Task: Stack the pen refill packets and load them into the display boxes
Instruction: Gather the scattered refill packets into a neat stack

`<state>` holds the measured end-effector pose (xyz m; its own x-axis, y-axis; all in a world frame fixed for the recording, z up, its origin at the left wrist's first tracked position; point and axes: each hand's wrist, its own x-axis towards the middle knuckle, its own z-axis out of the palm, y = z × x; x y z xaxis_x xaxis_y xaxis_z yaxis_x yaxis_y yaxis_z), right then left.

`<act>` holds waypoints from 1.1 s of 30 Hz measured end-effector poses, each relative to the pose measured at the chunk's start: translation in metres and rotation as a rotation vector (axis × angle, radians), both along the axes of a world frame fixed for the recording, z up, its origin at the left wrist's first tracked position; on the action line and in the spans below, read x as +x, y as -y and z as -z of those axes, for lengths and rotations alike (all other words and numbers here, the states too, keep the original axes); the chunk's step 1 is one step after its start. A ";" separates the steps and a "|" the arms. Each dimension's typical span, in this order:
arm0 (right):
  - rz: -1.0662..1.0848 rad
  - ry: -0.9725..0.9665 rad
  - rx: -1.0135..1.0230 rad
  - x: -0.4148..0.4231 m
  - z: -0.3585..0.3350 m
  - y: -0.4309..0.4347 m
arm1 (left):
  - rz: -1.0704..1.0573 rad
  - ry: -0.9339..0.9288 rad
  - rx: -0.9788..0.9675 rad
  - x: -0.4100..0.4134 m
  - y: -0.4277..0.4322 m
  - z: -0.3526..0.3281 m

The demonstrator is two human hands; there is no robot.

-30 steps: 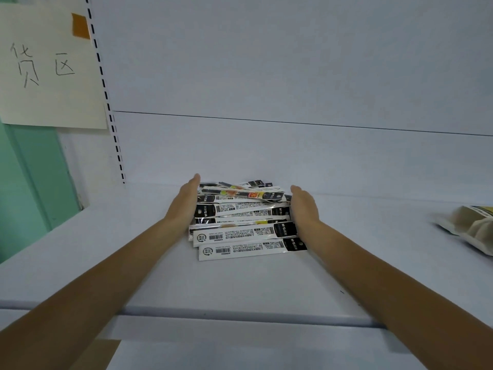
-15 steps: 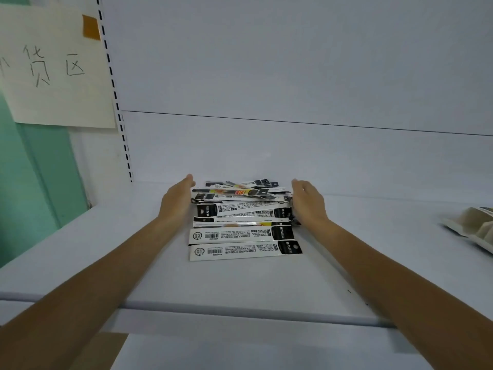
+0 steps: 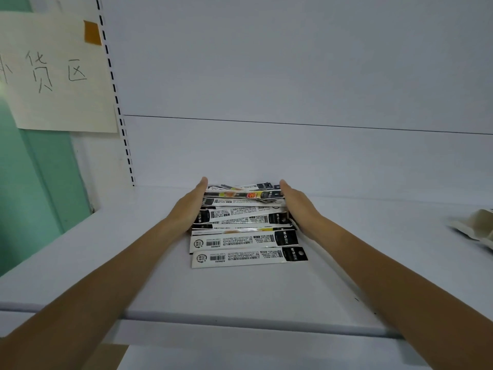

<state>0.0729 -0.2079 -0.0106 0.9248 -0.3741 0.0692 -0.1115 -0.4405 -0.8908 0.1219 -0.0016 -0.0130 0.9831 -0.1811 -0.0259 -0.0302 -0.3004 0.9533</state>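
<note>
A loose pile of long black-and-white pen refill packets lies crosswise in the middle of a white shelf. My left hand presses flat, with straight fingers, against the pile's left ends. My right hand presses the same way against the right ends. The two nearest packets stick out toward me, beyond both palms. A cream display box lies at the shelf's far right edge, partly cut off by the frame.
The shelf's white back panel rises just behind the pile. A slotted upright stands at the left, with a paper sign taped beside it. A green wall is further left. The shelf's front lip runs under my forearms.
Both hands have stayed at the pile's ends and squeezed it slightly narrower. The view has shifted a little to the left, so the display box sits nearer the right edge.
</note>
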 end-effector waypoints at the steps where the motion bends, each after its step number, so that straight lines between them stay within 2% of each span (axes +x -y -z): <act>1: 0.017 0.011 -0.010 -0.001 -0.001 0.002 | 0.000 -0.002 -0.015 0.003 -0.001 0.000; 5: 0.136 0.022 -0.022 -0.003 -0.002 0.021 | -0.062 -0.006 -0.061 0.010 -0.005 -0.001; 10: 0.063 -0.012 -0.078 -0.001 0.001 0.008 | -0.015 -0.037 -0.073 0.008 0.002 0.000; 13: 0.048 -0.010 -0.119 0.002 0.004 -0.004 | 0.014 0.015 0.042 0.006 0.005 -0.001; 19: 0.150 0.071 -0.112 0.008 0.001 0.016 | -0.160 0.145 0.011 0.021 -0.012 -0.006; 24: 0.139 -0.024 -0.100 0.020 -0.007 0.020 | -0.145 -0.022 -0.212 0.028 -0.007 -0.008; 27: 0.078 -0.041 -0.104 0.027 -0.005 0.013 | -0.050 -0.092 -0.242 0.027 0.003 -0.006; 30: 0.053 -0.011 -0.111 0.033 -0.004 0.003 | 0.035 -0.075 -0.188 0.020 0.009 -0.009; 33: 0.105 0.019 -0.087 0.042 0.000 0.009 | -0.009 -0.027 -0.193 0.030 0.009 -0.006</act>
<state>0.1145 -0.2167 -0.0101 0.8790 -0.4608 0.1228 -0.1444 -0.5027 -0.8523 0.1523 -0.0108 -0.0074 0.9841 -0.1766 -0.0174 -0.0025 -0.1116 0.9937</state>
